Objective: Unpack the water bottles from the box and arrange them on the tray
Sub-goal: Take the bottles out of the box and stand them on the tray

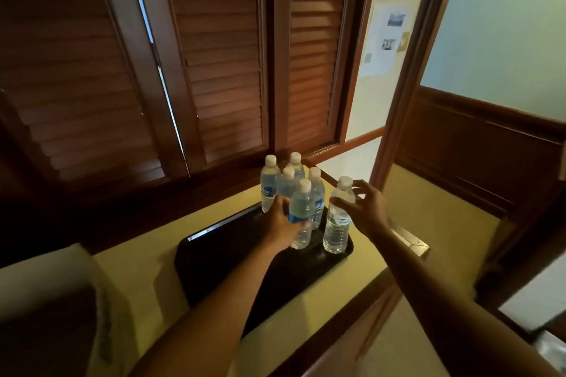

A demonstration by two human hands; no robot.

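Head-camera view: two bare arms are reaching across a dark tray (214, 266) on a yellow counter (147, 278), its near half bare, likely being kept for bottles to come. Left hand (280, 223) is gripping a blue-labelled bottle (301, 211), apparently standing it upright beside the far cluster of four bottles (289, 180); right hand (366, 208), fingers loosely curled, is steadying a clear bottle (338, 217) at the tray's right edge. No box is identifiable.

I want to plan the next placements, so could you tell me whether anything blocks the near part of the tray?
Nothing visible does. The six bottles crowd the far right end, two in the hands, and the near part of the black tray lies bare.
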